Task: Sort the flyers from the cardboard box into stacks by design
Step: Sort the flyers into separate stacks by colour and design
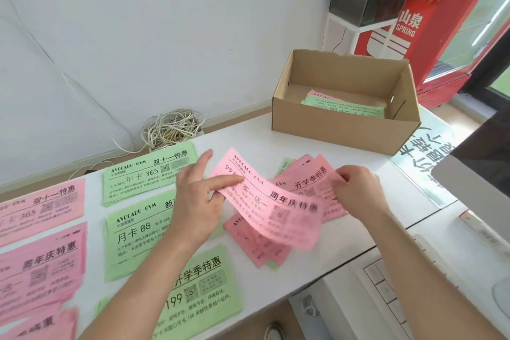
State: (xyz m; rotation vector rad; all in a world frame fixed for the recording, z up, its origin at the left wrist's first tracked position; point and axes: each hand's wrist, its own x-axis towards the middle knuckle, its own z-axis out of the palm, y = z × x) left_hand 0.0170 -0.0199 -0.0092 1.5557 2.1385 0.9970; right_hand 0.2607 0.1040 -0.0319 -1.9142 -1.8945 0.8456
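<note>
**While pinched at one end, pink flyer (276, 207) has its match far to the left**

Because the left hand (196, 201) pinches the flyer's left end between its index finger and the fingers beneath, the long axis runs down-right to a free, blurred end. The right hand (358, 190) grips a fanned bundle (309, 182) just beside it. The matching pink stack (41, 265) lies beyond the green stacks (132, 232), so the left hand looks nearer. The cardboard box (331, 124) sits behind.
</note>
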